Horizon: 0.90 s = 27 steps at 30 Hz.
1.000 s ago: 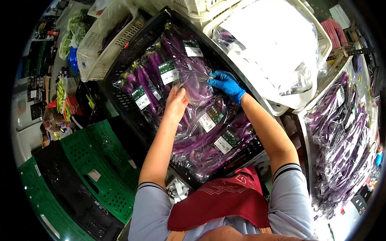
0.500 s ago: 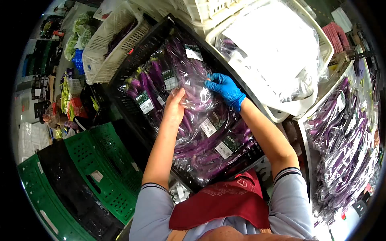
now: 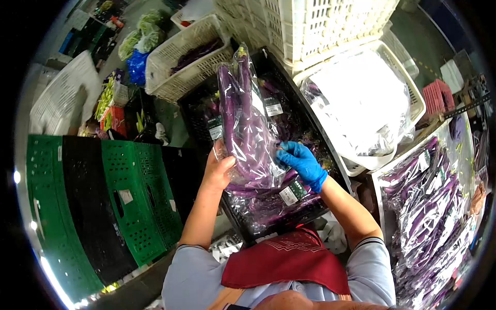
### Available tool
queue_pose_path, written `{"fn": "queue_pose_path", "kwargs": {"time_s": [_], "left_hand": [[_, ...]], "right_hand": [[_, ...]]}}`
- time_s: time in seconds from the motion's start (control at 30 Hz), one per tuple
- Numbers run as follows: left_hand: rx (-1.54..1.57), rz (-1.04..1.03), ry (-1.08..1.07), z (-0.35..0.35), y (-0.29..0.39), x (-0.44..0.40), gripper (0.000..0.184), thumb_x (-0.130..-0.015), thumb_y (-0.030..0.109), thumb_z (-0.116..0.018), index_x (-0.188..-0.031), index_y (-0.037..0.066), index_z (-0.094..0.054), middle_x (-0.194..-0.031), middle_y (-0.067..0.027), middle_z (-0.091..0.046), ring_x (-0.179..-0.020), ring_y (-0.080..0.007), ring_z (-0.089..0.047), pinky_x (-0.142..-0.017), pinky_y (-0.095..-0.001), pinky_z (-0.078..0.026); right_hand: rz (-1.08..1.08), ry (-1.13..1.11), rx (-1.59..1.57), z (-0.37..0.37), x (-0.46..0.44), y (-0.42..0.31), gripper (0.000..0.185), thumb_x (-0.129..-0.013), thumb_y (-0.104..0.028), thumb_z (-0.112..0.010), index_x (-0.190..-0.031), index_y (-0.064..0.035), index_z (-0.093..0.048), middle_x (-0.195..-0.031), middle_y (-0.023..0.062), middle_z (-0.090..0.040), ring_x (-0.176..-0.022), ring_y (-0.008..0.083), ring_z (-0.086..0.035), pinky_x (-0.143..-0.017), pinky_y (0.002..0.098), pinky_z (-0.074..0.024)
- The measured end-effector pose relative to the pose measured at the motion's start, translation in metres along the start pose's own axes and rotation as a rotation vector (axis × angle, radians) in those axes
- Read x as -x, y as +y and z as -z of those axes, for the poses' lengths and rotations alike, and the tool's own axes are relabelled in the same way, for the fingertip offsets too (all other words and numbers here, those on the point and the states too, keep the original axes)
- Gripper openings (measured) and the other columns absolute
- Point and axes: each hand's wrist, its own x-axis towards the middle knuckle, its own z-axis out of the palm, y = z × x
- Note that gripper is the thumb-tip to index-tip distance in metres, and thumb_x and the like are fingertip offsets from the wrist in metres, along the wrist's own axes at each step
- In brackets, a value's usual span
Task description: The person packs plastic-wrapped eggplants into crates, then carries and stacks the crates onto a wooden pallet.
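Lifted since the earlier frame, the bag of eggplants [image 3: 248, 129] now appears higher and larger over the black crate [image 3: 299, 111], its stem ends pointing away from the person and overlapping the crate's far rim, where it lay among the other packs before; the hands have also shifted a little lower in the view. The bare left hand [image 3: 217, 168] is clamped on the bag's lower left edge, its thumb on top of the clear film and its fingers partly hidden beneath. The right hand [image 3: 302, 163], in a blue glove, has thumb and fingertips together, pinching the film at the bag's right edge. Below the lifted bag, more wrapped eggplants lie in the crate, and one labelled pack [image 3: 289, 195] shows a white sticker just beside the gloved hand. On the person's right, a white basket [image 3: 416, 98] holds plastic and a bright white sheet, and nearer the person a tray [image 3: 382, 199] is heaped with bagged eggplants. To the left stand green crates [image 3: 132, 201], while a white crate [image 3: 160, 75] with dark purple produce sits beyond the black one. Against the near side of the black crate is the person's maroon apron [image 3: 289, 263].
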Motion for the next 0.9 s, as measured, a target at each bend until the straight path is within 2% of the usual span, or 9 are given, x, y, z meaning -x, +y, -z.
{"fn": "queue_pose_path", "kwargs": {"time_s": [0.2, 0.33, 0.43, 0.53, 0.63, 0.67, 0.7, 0.77, 0.9], "left_hand": [[-0.023, -0.101, -0.142, -0.055, 0.039, 0.045, 0.059, -0.058, 0.017, -0.065, -0.110, 0.000, -0.044, -0.099, -0.0122, -0.055, -0.091, -0.0229, -0.056, -0.078, -0.0337, -0.045], [-0.131, -0.110, -0.217, -0.088, 0.045, 0.067, 0.062, -0.052, 0.020, -0.069, -0.107, -0.001, -0.049, -0.096, -0.0092, -0.058, -0.088, -0.0190, -0.057, -0.078, -0.0303, -0.045], [-0.176, 0.049, -0.386, -0.098, 0.038, 0.068, 0.068, -0.048, 0.017, -0.067, -0.110, -0.002, -0.047, -0.099, -0.0091, -0.057, -0.091, -0.0178, -0.056, -0.082, -0.0290, -0.042], [-0.185, 0.206, -0.571, -0.148, 0.044, 0.064, 0.070, -0.048, 0.015, -0.063, -0.114, -0.002, -0.045, -0.105, -0.0102, -0.055, -0.096, -0.0206, -0.053, -0.087, -0.0301, -0.039], [-0.056, 0.408, -0.808, -0.204, 0.046, 0.054, 0.071, -0.050, 0.013, -0.065, -0.116, -0.002, -0.042, -0.111, -0.0118, -0.051, -0.100, -0.0217, -0.051, -0.089, -0.0315, -0.038], [-0.001, 0.502, -0.952, -0.210, 0.042, 0.044, 0.070, -0.053, 0.009, -0.066, -0.117, -0.003, -0.040, -0.113, -0.0137, -0.049, -0.103, -0.0223, -0.049, -0.089, -0.0326, -0.037], [-0.039, 0.457, -1.062, -0.202, 0.018, 0.017, 0.069, -0.056, 0.008, -0.066, -0.117, -0.004, -0.039, -0.114, -0.0145, -0.048, -0.103, -0.0217, -0.048, -0.088, -0.0330, -0.039], [-0.096, 0.572, -1.235, -0.229, 0.004, -0.005, 0.069, -0.057, 0.009, -0.068, -0.117, -0.004, -0.038, -0.113, -0.0136, -0.048, -0.102, -0.0206, -0.048, -0.086, -0.0331, -0.039], [-0.294, 0.735, -1.507, -0.319, -0.029, -0.001, 0.067, -0.058, 0.021, -0.068, -0.115, -0.002, -0.042, -0.104, -0.0117, -0.051, -0.093, -0.0181, -0.050, -0.081, -0.0276, -0.039]], "right_hand": [[0.095, 0.057, 0.178, 0.004, 0.079, -0.051, 0.014, -0.082, -0.012, -0.055, -0.093, -0.0032, -0.056, -0.085, -0.0014, -0.057, -0.078, 0.0061, -0.051, -0.069, 0.0192, -0.0423], [0.381, 0.120, 0.168, 0.002, 0.134, -0.098, 0.032, -0.081, -0.009, -0.056, -0.110, -0.0022, -0.046, -0.099, 0.0027, -0.053, -0.086, 0.0092, -0.049, -0.075, 0.0216, -0.0410], [0.837, 0.179, 0.958, 0.003, 0.181, -0.173, 0.049, -0.071, -0.019, -0.065, -0.113, -0.0033, -0.044, -0.114, 0.0148, -0.045, -0.104, 0.0237, -0.046, -0.087, 0.0332, -0.0371], [1.005, 0.020, 1.618, -0.019, 0.228, -0.242, 0.066, -0.066, -0.023, -0.068, -0.123, -0.0078, -0.037, -0.129, 0.0183, -0.032, -0.120, 0.0364, -0.028, -0.097, 0.0443, -0.0245], [0.702, -0.096, 1.917, -0.022, 0.258, -0.267, 0.084, -0.063, -0.041, -0.068, -0.130, -0.0127, -0.026, -0.130, 0.0182, -0.031, -0.125, 0.0332, -0.019, -0.097, 0.0544, -0.0173], [0.579, -0.168, 1.952, -0.009, 0.264, -0.266, 0.086, -0.062, -0.049, -0.066, -0.129, -0.0117, -0.028, -0.129, 0.0183, -0.031, -0.122, 0.0353, -0.024, -0.097, 0.0507, -0.0204], [0.385, -0.132, 1.985, -0.012, 0.277, -0.269, 0.081, -0.064, -0.046, -0.067, -0.127, -0.0094, -0.031, -0.121, 0.0181, -0.041, -0.113, 0.0309, -0.040, -0.093, 0.0429, -0.0314], [-0.343, -0.193, 1.256, -0.022, 0.306, -0.275, 0.072, -0.067, -0.037, -0.068, -0.124, -0.0058, -0.036, -0.109, 0.0141, -0.052, -0.096, 0.0200, -0.052, -0.082, 0.0322, -0.0423], [-0.476, 0.030, 0.917, -0.006, 0.386, -0.243, 0.045, -0.072, -0.014, -0.067, -0.109, 0.0013, -0.048, -0.093, 0.0055, -0.058, -0.084, 0.0085, -0.052, -0.073, 0.0235, -0.0449]]}}
